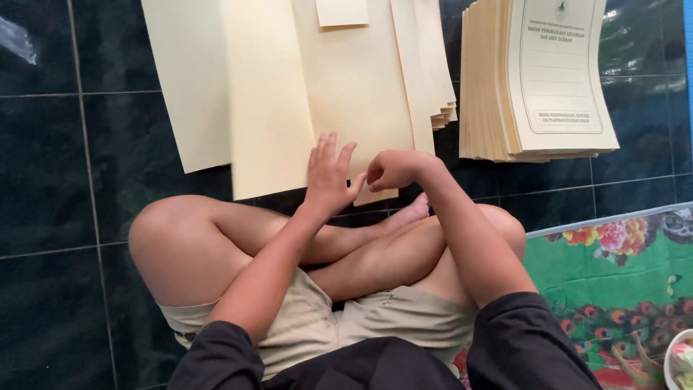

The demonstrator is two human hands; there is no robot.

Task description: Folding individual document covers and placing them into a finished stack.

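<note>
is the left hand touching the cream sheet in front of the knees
Touching. The head view shows the left hand lying flat, fingers spread, on the cream sheet, with no gap visible; the right hand pinches the sheet's lower edge beside it.

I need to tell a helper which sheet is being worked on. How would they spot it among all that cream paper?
Start at the dark tiled floor before the crossed legs. Blank cream sheets fan out there. The one is the folded sheet under both hands, its near edge pinched by the right hand; it is unprinted, unlike the printed stack.
</note>
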